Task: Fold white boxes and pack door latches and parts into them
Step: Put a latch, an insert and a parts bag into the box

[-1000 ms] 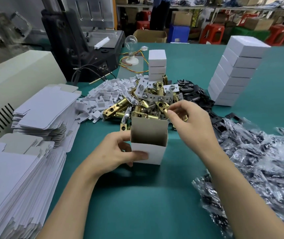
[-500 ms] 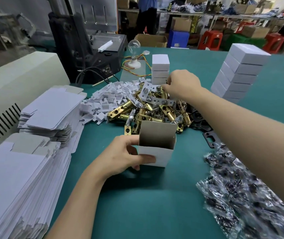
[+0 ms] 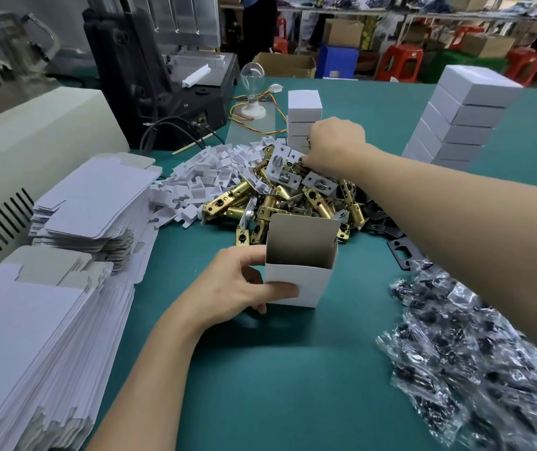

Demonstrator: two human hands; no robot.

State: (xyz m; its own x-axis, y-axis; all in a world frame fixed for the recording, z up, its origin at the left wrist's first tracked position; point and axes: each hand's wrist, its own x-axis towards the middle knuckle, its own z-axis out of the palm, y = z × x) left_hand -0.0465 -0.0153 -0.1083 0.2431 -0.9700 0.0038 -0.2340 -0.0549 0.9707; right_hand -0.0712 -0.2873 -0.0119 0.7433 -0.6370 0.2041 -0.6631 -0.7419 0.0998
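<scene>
1. Nearest us, our left hand (image 3: 228, 288) gripped the upright, open-topped white cardboard box (image 3: 296, 284), thumb across its front face. The box stood on the green table mat (image 3: 260, 385). We judged it light and easily crushed, best held low by its side walls.
2. Just beyond it lay the pile of brass-coloured metal door latches (image 3: 293, 200). We judged them heavy, rigid and smooth, with the round barrel the surest place to pinch one.
3. Our right hand (image 3: 335, 141) reached into the pile's far edge, fingers curled downward. Whether they had closed on a latch we could not tell.
4. We could read no brand, label or writing on the box, the latches or the stacked closed white boxes (image 3: 459, 125) farther off.
</scene>
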